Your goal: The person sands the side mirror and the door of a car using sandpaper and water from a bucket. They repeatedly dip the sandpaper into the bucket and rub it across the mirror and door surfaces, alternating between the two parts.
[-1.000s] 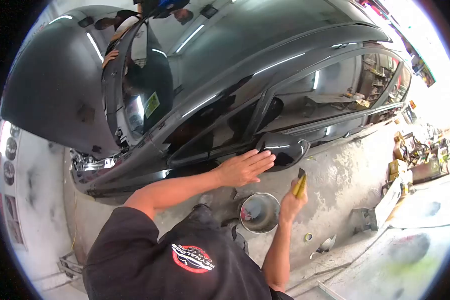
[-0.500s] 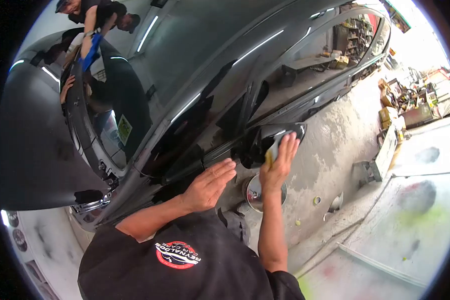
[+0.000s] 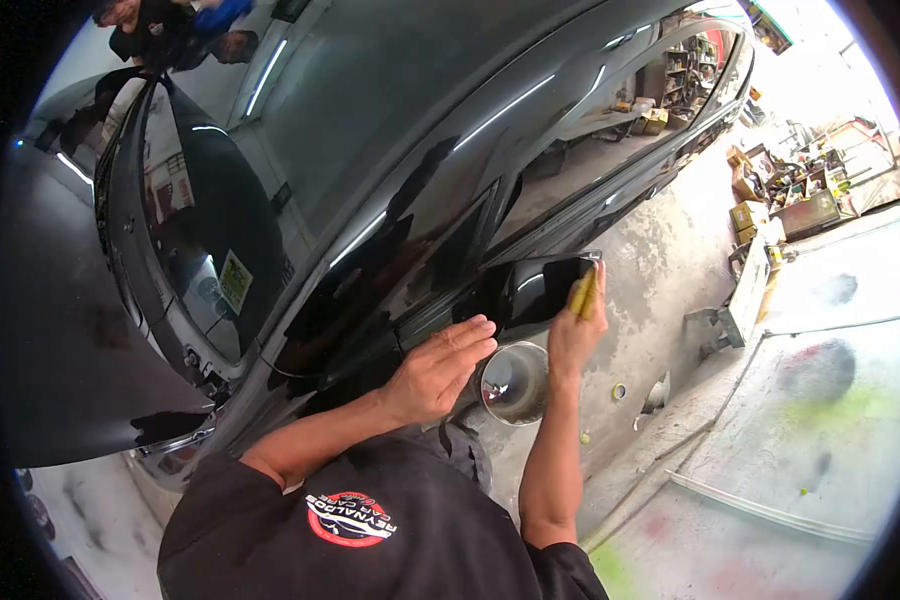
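A glossy black side mirror point(image 3: 530, 290) juts from the door of a dark car point(image 3: 370, 130). My right hand point(image 3: 580, 325) is closed on a yellow pad point(image 3: 583, 292) and presses it to the outer end of the mirror. Near the inner lower edge of the mirror is my left hand point(image 3: 435, 370), its fingers stretched out and close together, with nothing seen in it. Whether it touches the mirror cannot be told.
Below the mirror a metal bucket point(image 3: 515, 385) stands on the concrete floor. Boxes and tools point(image 3: 805, 190) lie at the right, past paint-marked panels point(image 3: 830, 400). Other people show at the top left beyond the windshield, one with a blue cloth point(image 3: 220, 14).
My right hand has moved with the yellow pad to the mirror's outer end and turned edge-on. The left hand has shifted slightly right. At the top left, the blue cloth has moved up.
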The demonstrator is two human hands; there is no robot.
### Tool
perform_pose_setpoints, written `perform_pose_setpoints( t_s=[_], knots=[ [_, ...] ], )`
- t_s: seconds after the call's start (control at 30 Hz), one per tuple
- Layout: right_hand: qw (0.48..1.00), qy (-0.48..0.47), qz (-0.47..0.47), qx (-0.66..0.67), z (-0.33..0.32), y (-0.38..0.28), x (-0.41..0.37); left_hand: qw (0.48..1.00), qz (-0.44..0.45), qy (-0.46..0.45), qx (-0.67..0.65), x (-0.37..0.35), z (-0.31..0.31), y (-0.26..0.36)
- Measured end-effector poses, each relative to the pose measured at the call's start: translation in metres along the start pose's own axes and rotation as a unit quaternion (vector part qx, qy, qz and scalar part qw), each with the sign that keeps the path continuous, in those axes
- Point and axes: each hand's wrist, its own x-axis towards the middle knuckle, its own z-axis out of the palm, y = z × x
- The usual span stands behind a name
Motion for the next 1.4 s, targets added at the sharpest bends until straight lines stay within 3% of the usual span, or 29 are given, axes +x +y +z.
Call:
perform_pose_setpoints(
  t_s=[0.1,0.23,0.37,0.43,0.5,0.57,0.63,0.7,0.77,0.8,0.87,0.93,1.03,1.17,1.2,1.3,1.4],
  knots=[
    [0.998,0.018,-0.025,-0.055,-0.014,-0.004,-0.005,1.000,-0.004,0.010,-0.001,-0.003,-0.004,-0.002],
    [0.972,-0.113,-0.151,-0.140,0.002,-0.036,-0.046,0.999,-0.035,0.002,-0.008,-0.009,-0.009,0.001],
    [0.983,-0.055,-0.119,-0.132,0.005,-0.001,0.001,0.999,-0.035,-0.001,-0.021,-0.014,-0.008,0.003],
    [0.995,-0.056,0.059,-0.057,0.006,0.015,0.026,0.999,-0.036,-0.004,-0.017,-0.015,-0.009,0.007],
    [0.995,-0.038,0.077,-0.054,0.009,0.018,0.021,0.999,-0.041,-0.003,-0.012,-0.019,-0.010,0.008],
    [0.991,-0.002,-0.064,-0.120,0.018,-0.001,-0.019,0.999,-0.046,0.001,-0.009,-0.020,-0.012,0.007],
    [0.990,-0.022,-0.105,-0.089,0.023,-0.024,-0.059,0.998,-0.054,0.002,-0.013,-0.022,-0.010,0.005],
    [0.989,-0.045,-0.102,-0.093,0.017,-0.020,-0.060,0.999,-0.050,0.001,-0.014,-0.018,-0.007,0.003],
    [0.992,0.011,-0.097,-0.081,0.019,0.005,-0.025,0.999,-0.046,0.001,-0.015,-0.015,-0.006,0.003],
    [0.995,0.034,-0.055,-0.072,0.019,0.012,-0.003,0.999,-0.044,-0.001,-0.018,-0.011,-0.005,0.005],
    [0.996,-0.006,0.068,-0.057,0.017,0.018,0.014,0.999,-0.038,-0.002,-0.021,-0.008,-0.004,0.007],
    [0.998,0.034,0.018,-0.040,0.017,0.009,-0.005,0.999,-0.029,-0.001,-0.022,-0.005,-0.002,0.008],
    [0.994,0.016,-0.088,-0.067,0.022,-0.013,-0.070,0.999,-0.037,-0.001,-0.012,-0.006,0.000,0.005],
    [0.997,0.038,-0.059,-0.038,0.015,0.013,-0.008,0.999,-0.034,-0.003,-0.018,-0.001,0.007,0.005],
    [0.999,0.013,-0.013,-0.033,0.012,0.023,0.015,0.999,-0.033,-0.003,-0.019,0.000,0.008,0.007],
    [0.999,0.040,-0.014,-0.031,0.014,0.015,-0.001,1.000,-0.026,-0.001,-0.014,0.002,0.007,0.012],
    [0.995,0.035,-0.075,-0.049,0.016,-0.001,-0.057,0.999,-0.032,0.001,-0.010,-0.001,0.010,0.010]
  ],
)
